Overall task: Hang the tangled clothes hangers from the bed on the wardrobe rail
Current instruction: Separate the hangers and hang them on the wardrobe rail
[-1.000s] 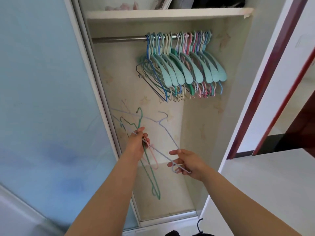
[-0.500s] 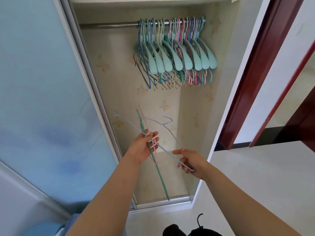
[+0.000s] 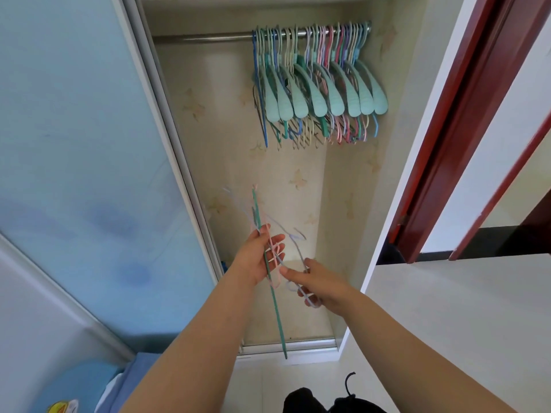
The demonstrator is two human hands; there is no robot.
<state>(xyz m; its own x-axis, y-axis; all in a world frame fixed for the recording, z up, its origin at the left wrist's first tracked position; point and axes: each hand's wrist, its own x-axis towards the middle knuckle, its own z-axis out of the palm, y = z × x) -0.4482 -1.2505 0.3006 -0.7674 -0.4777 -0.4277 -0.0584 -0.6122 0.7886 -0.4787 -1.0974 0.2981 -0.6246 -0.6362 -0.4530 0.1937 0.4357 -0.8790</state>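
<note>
Black shoes or fabric (image 3: 328, 402) sit at the 6 o'clock edge, a cord loop sticking up, on pale floor tiles (image 3: 441, 323); blue bedding (image 3: 125, 380) at 7 o'clock. Both bare forearms reach up from the bottom toward frame centre. Left hand (image 3: 258, 257) grips the tangled hangers (image 3: 269, 263), thumb and fingers curled round the bunch of thin green, pink and lilac wire; a long green hanger bar (image 3: 278, 317) runs from above the hand down toward 6 o'clock, its tip over the wardrobe's bottom track (image 3: 298, 347). Right hand (image 3: 319, 286), just beside the left at its 4 o'clock, has fingers hooked round a lilac hanger (image 3: 298, 251) whose loop shows under the palm and whose hook curls up at the hand's 11 o'clock; this hanger overlaps the bunch, and whether it is free of it cannot be told because of blur. Beyond the hands is the open wardrobe (image 3: 268, 180) with a cream patterned back wall, a frosted blue sliding door (image 3: 74, 144) at 9 o'clock, and a red-brown door frame (image 3: 465, 126) at 3 o'clock. Farthest, at 12 o'clock, the metal wardrobe rail (image 3: 208, 37) carries a packed row of hung hangers (image 3: 319, 84), teal wide-shouldered ones in front, pink, blue and cream wire ones among them, all crowded at the rail's right end; the left stretch of rail is bare.
</note>
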